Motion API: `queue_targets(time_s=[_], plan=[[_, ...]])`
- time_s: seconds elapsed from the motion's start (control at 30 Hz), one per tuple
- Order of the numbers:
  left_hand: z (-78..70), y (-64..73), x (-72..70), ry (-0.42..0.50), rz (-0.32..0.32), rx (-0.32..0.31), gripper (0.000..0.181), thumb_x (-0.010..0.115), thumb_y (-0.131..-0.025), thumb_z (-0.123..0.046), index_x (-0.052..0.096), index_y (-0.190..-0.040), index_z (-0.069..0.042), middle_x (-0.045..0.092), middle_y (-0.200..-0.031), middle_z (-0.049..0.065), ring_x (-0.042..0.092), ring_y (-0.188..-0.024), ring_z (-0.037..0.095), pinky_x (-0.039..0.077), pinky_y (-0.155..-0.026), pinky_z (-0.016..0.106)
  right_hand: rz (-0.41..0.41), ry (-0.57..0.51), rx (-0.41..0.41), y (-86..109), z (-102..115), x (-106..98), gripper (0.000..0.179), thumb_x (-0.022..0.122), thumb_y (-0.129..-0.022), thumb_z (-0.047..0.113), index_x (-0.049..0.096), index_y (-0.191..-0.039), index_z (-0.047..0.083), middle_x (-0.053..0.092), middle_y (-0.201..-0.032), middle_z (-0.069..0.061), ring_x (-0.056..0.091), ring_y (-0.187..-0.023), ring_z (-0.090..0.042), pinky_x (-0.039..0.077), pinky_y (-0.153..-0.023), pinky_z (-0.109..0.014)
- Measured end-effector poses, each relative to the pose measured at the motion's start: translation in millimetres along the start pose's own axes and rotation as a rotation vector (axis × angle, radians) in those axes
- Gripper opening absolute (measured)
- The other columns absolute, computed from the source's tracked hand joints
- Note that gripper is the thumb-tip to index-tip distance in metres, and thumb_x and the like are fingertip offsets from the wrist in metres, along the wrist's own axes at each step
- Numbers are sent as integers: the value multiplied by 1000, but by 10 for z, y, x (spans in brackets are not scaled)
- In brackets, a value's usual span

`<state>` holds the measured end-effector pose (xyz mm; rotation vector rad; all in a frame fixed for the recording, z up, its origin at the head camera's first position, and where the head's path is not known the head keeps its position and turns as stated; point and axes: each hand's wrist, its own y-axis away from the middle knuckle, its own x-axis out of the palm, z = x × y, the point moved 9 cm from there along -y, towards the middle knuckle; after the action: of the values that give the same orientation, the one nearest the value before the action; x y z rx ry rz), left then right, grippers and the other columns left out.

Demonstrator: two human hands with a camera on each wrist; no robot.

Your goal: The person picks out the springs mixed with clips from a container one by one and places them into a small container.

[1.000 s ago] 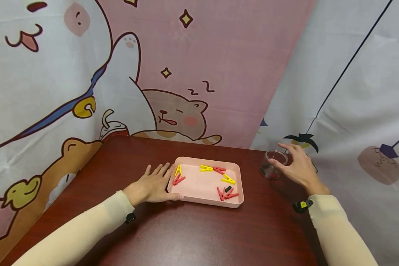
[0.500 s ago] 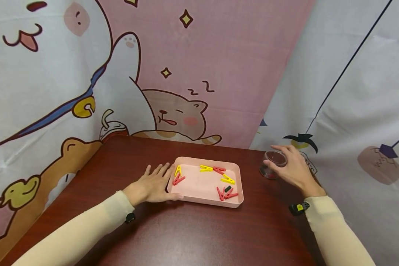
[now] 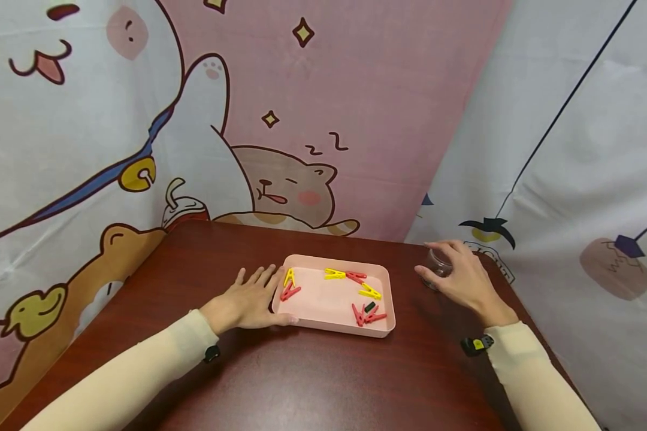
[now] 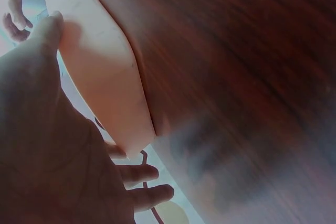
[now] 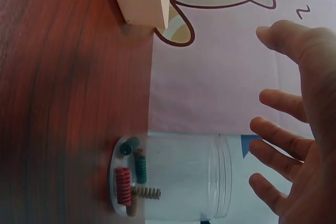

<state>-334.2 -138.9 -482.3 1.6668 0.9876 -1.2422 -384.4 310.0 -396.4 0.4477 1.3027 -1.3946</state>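
My left hand (image 3: 248,302) rests against the left end of a pink tray (image 3: 323,326), its fingers spread along the side and its thumb at the front rim. In the left wrist view that thumb (image 4: 50,30) lies on the tray's wall. Yellow clothespins (image 3: 369,291) and red clothespins (image 3: 290,292) lie in the tray, with a small dark cylinder (image 3: 369,306). My right hand (image 3: 466,278) is over a clear jar (image 3: 437,261), fingers and thumb apart. The right wrist view shows a gap between those fingers and the jar's mouth; red, green and tan coil springs (image 5: 123,186) lie at its bottom.
The tray and jar stand on a dark red-brown table (image 3: 323,383), the jar near its far right corner. Behind and beside it hangs a printed cartoon curtain (image 3: 383,120), close to the table's back edge.
My right hand has shifted left over the jar, now covering more of it in the head view. The left hand, the tray and the clothespins have stayed put.
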Motion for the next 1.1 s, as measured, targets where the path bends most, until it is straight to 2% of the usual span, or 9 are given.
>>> queue_targets(time_s=[0.27,0.57,0.8,1.1], plan=[[11,0,1,7,-8,-3,139,58,-93,-101,13,-188,-9,23,-194,23,29,-179,51,16,-141,84,33,6,-22,8,175,58,69,88,-100,62,74,-155,21,70,-152,-15,65,-136,-42,52,-112,-74],[9,9,7,22,-16,-1,140,59,-93,-101,15,-188,-9,23,-194,23,29,-179,50,15,-141,84,51,11,-116,-6,409,171,59,92,-98,51,79,-148,21,73,-148,-14,64,-143,-42,43,-117,-78],[13,4,15,18,-8,-1,140,58,-93,-102,12,-189,-10,23,-195,23,29,-179,51,15,-141,84,131,26,-151,-34,641,320,54,93,-98,49,82,-144,21,73,-149,-13,64,-146,-42,45,-121,-78],[19,6,21,14,2,-1,140,56,-93,-102,11,-189,-10,21,-195,22,29,-179,51,15,-141,84,166,53,-197,-58,848,428,46,94,-97,51,88,-132,21,80,-137,-7,68,-139,-39,47,-120,-80]])
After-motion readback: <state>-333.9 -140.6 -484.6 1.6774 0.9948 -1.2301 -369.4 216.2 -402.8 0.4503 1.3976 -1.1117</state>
